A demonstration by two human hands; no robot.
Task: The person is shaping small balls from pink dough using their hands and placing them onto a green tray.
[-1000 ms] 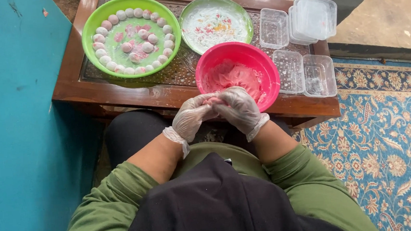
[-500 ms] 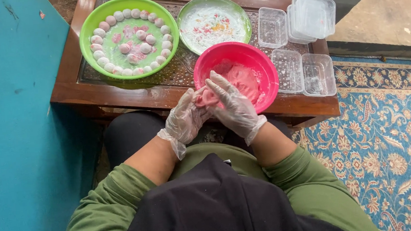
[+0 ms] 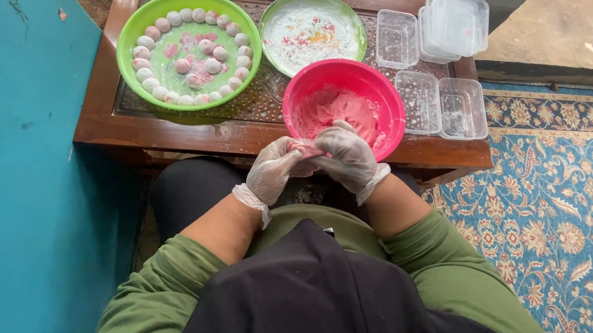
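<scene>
- Where the pink bowl (image 3: 345, 107) overhangs the tabletop (image 3: 169, 130) edge, the gloved left hand (image 3: 274, 169) and right hand (image 3: 349, 157) meet.
- Both sets of fingers close on a pink dough piece (image 3: 305, 147) (mostly hidden).

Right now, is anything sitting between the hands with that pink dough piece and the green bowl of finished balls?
Nothing visible. The left hand and right hand pinch the pink dough piece at the table's near edge; the green bowl lies up and left across bare tabletop. The pink bowl sits to the right.
</scene>
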